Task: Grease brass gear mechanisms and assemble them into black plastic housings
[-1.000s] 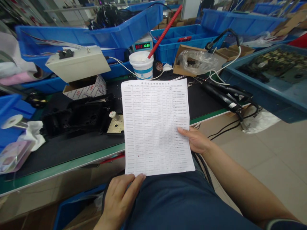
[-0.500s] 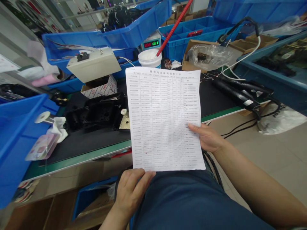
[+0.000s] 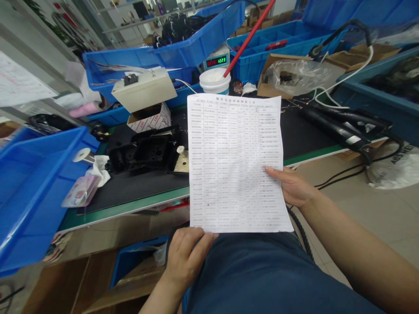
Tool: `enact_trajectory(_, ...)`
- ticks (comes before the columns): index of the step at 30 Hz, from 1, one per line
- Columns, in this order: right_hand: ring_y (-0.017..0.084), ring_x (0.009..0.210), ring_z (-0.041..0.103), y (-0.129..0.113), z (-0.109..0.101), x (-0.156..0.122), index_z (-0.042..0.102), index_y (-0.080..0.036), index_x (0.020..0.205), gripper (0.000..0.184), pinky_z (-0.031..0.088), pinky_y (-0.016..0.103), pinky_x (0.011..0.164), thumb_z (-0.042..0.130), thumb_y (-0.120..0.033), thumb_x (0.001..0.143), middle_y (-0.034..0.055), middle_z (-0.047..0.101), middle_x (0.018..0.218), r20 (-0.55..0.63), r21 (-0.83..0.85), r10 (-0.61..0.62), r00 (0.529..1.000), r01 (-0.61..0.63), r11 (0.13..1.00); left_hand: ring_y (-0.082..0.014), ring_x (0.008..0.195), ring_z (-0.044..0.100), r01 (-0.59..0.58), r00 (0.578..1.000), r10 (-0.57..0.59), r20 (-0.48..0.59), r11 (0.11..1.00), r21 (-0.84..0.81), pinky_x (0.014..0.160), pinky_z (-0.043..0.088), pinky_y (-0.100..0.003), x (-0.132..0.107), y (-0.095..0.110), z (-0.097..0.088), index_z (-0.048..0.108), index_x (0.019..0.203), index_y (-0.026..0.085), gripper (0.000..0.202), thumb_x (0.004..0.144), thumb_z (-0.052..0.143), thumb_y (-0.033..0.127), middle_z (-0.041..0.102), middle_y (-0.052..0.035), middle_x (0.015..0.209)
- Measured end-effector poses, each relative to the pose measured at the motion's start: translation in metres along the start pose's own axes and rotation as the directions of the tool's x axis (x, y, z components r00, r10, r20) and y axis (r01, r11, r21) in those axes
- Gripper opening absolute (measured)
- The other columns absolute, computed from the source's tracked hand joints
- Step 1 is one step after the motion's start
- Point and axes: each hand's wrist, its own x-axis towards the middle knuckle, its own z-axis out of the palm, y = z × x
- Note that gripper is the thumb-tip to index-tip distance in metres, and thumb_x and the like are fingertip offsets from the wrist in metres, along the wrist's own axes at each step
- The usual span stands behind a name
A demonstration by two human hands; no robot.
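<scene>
A white sheet of paper (image 3: 235, 161) printed with a table of small text is held up in front of me, over my lap and the bench edge. My right hand (image 3: 293, 185) grips its right edge, thumb on the front and fingers behind it. At the lower left corner my left hand (image 3: 186, 255) pinches the bottom edge, its thumb and fingers closed. Just left of the sheet lies an open black housing (image 3: 150, 150). Beside that, partly hidden by the paper, is a metal plate with a white knob (image 3: 181, 159).
On the bench (image 3: 137, 183) stand a beige metal box (image 3: 144, 89), a white tub (image 3: 214, 80), a solder spool (image 3: 84, 155) and black-handled tools (image 3: 334, 126). Blue bins (image 3: 42, 192) flank it left and behind. A cardboard box (image 3: 65, 283) sits below.
The whole scene, paper and both hands included, has shifted rightward in view as my head turned slightly left. Both hands keep the same hold on the sheet.
</scene>
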Motion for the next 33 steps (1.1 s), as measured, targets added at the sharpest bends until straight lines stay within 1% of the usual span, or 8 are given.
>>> enact_trajectory(6,0.023,0.088,0.065,-0.0003,0.0007,-0.0006,0.069,-0.02,0.095,0.028,0.047,0.043,0.091,0.073,-0.032,0.069,0.0055,0.071,0.096,0.013,-0.019,-0.009,1.0,0.009,1.0,-0.0133,0.073,0.055,0.006,1.0,-0.006,0.004,1.0,-0.006,0.067,0.045,-0.025,-0.0026,-0.0005,0.0003,0.065,0.085,0.014,0.01,0.076,0.065,0.01,0.059,-0.0031,0.074)
enact_trajectory(9,0.025,0.092,0.064,-0.0002,0.0006,-0.0009,0.069,-0.021,0.096,0.029,0.046,0.045,0.092,0.072,-0.033,0.07,0.0057,0.07,0.099,0.024,-0.03,-0.018,1.0,0.019,0.999,-0.0135,0.072,0.055,0.009,1.0,-0.009,0.008,1.0,-0.007,0.066,0.045,-0.025,-0.0044,-0.0009,0.0006,0.065,0.086,0.014,0.011,0.075,0.066,0.01,0.06,-0.0031,0.075)
enact_trajectory(13,0.025,0.095,0.064,0.0,0.0003,-0.0016,0.068,-0.021,0.098,0.03,0.046,0.044,0.092,0.072,-0.033,0.071,0.0054,0.07,0.1,0.028,-0.029,-0.018,0.999,0.019,0.999,-0.0137,0.073,0.056,0.009,1.0,-0.008,0.022,1.0,-0.017,0.067,0.045,-0.025,-0.0068,-0.001,0.0001,0.065,0.089,0.014,0.014,0.076,0.064,0.01,0.06,-0.0035,0.076)
enact_trajectory(19,0.026,0.1,0.062,0.0011,-0.0002,-0.002,0.067,-0.021,0.101,0.03,0.043,0.046,0.095,0.07,-0.033,0.073,0.0064,0.069,0.103,0.035,-0.039,-0.022,0.999,0.023,0.999,-0.014,0.073,0.057,0.011,1.0,-0.01,0.024,1.0,-0.023,0.067,0.045,-0.026,-0.0082,-0.0011,-0.001,0.066,0.089,0.014,0.012,0.078,0.062,0.011,0.061,-0.0035,0.076)
enact_trajectory(26,0.022,0.092,0.064,0.0016,0.001,-0.0023,0.068,-0.022,0.098,0.028,0.046,0.043,0.093,0.072,-0.03,0.071,0.0043,0.07,0.101,0.025,-0.01,-0.004,1.0,0.004,1.0,-0.0132,0.07,0.056,-0.004,1.0,0.004,0.017,1.0,-0.01,0.064,0.045,-0.025,-0.0036,0.0007,-0.0026,0.065,0.089,0.012,0.012,0.077,0.064,0.011,0.06,-0.0035,0.074)
enact_trajectory(29,0.024,0.096,0.063,0.002,0.0012,-0.0024,0.068,-0.022,0.099,0.029,0.045,0.044,0.094,0.072,-0.03,0.071,0.0045,0.069,0.103,0.023,-0.011,-0.005,1.0,0.006,1.0,-0.0133,0.07,0.056,-0.009,1.0,0.009,0.026,1.0,0.002,0.065,0.044,-0.025,-0.0019,0.0004,-0.0031,0.066,0.093,0.012,0.016,0.078,0.062,0.01,0.061,-0.0036,0.073)
enact_trajectory(33,0.026,0.098,0.063,0.0032,0.0011,-0.0025,0.068,-0.02,0.099,0.03,0.043,0.046,0.095,0.071,-0.033,0.072,0.0066,0.069,0.103,0.045,-0.03,-0.001,0.999,0.002,1.0,-0.0144,0.072,0.056,-0.034,0.997,0.032,0.064,0.999,0.024,0.068,0.044,-0.027,-0.0019,-0.001,-0.0036,0.065,0.104,0.011,0.025,0.082,0.054,0.007,0.061,-0.0058,0.076)
